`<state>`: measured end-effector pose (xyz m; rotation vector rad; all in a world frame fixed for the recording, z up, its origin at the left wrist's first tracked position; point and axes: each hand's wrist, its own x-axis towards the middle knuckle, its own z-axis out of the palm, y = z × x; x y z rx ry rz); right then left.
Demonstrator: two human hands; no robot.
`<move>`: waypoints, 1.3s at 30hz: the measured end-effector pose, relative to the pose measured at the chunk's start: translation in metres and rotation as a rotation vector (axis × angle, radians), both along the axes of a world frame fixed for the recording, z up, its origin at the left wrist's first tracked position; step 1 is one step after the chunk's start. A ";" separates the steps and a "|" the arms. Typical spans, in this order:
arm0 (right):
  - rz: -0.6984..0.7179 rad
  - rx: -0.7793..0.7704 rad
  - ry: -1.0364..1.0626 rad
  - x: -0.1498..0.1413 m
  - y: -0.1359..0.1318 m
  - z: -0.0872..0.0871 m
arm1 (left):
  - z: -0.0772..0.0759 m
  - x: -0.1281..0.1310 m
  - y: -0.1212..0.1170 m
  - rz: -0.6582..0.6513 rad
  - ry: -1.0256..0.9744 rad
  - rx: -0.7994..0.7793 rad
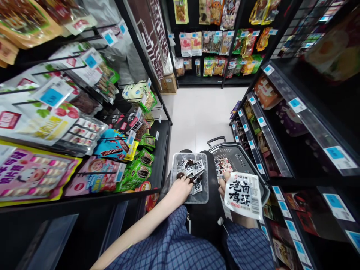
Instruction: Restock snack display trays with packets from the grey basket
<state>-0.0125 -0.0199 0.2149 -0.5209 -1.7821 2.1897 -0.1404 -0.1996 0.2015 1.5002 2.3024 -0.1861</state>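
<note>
Snack packets (198, 167), small and white with black lettering, lie loose with dark brown pieces inside a clear plastic tub (203, 195). The person's left hand (182, 190) reaches over the tub's near-left side, its fingers bent and close together on the contents; whether they pinch anything cannot be told. Just right of the tub, the right hand (221, 187) holds a larger white pouch (243, 195) by its left edge, the printed face with bold black characters and a barcode turned up.

The tub rests on the person's dark-clad lap, and nearer the body than the tub is a blue plaid shirt (168, 243). Right of the tub and a little beyond it stands a dark grey shopping basket (239, 157) with a perforated wall; red-and-white packs (222, 165) lie in it, partly hidden by the right hand.

Left of the tub, a black rack carries green bags (140, 170) picturing striped seeds and a blue bag (115, 146) picturing chocolate-coloured sticks. Far right of the tub are black shelves (277, 150) edged with blue-and-white price labels (336, 153). Well beyond the tub, across the pale floor (194, 116), stands a cardboard box (168, 84) beside another rack of hanging snack bags (191, 44).
</note>
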 end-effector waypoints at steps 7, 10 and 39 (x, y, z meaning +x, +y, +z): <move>-0.179 -0.237 0.074 0.002 0.018 -0.004 | -0.005 -0.003 0.010 0.052 0.040 -0.088; -0.326 -0.243 0.154 0.009 0.028 -0.009 | -0.009 -0.003 0.012 0.064 0.056 -0.094; -0.001 0.681 0.006 -0.029 -0.020 0.030 | 0.063 -0.009 0.004 0.612 -0.437 0.711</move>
